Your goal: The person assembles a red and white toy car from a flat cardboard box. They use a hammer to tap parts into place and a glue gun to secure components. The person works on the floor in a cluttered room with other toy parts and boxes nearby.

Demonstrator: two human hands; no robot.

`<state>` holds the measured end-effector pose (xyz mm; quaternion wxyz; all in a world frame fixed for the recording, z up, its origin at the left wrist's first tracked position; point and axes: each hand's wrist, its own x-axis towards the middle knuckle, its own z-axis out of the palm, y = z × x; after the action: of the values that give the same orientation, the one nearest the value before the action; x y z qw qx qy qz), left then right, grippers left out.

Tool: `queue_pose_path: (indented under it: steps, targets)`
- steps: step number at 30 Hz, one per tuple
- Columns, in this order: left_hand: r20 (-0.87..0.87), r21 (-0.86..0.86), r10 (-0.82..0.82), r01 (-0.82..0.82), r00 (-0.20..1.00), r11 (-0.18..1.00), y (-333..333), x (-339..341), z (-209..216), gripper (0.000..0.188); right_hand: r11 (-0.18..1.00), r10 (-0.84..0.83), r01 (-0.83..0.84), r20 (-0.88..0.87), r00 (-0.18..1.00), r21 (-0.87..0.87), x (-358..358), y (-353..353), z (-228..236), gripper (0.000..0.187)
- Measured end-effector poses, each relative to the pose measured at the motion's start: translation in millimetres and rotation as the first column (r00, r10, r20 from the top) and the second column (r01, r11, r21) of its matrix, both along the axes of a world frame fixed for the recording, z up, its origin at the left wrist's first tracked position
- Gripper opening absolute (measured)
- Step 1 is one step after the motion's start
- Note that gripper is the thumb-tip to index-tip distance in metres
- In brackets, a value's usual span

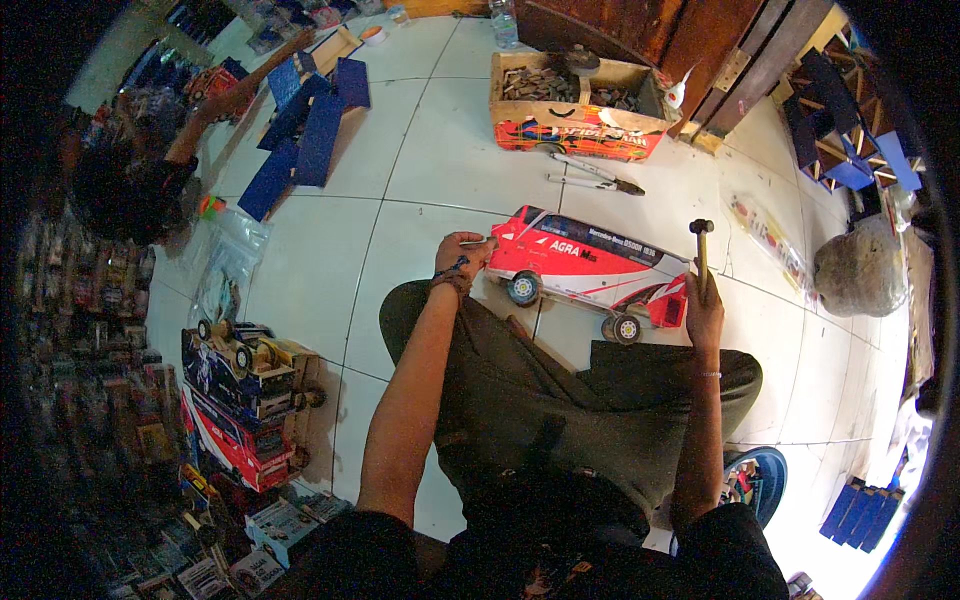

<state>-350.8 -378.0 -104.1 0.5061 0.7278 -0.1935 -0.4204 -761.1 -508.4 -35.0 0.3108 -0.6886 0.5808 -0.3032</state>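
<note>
A red and white toy bus [590, 268] with a dark window band stands side-on before my crossed legs, two of its wheels showing. At its left end, my left hand [462, 256] has its fingers bent against the body, gripping that end. My right hand [705, 312] is wrapped round the wooden handle of a small hammer [702, 232], head pointing up, beside the bus's right end. Whether the right fingers also touch the bus, I cannot tell. Behind the bus, a pair of pliers [610, 184] lies on the tiles.
A wooden box [490, 120] of small dark pieces stands beyond the pliers. Blue panels [315, 135] lie far left, near another person's arm [235, 100]. Stacked toy vehicles [240, 430] are at my left. To the right are a stone-like block [858, 268] and a blue basin [770, 480].
</note>
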Motion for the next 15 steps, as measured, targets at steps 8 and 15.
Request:
queue_pose_path:
  steps: [8,15]
  targets:
    - [0.144,0.079,-0.021,0.01,0.989,0.997,-2,-1,-9,0.033,0.982,0.062,-0.054,0.037,0.997,-0.183,15,14,23,0.035]
    - [-0.015,0.048,0.0,0.001,1.0,0.999,-2,3,-20,0.036,0.98,0.082,-0.115,0.196,0.977,0.164,52,43,52,0.034]
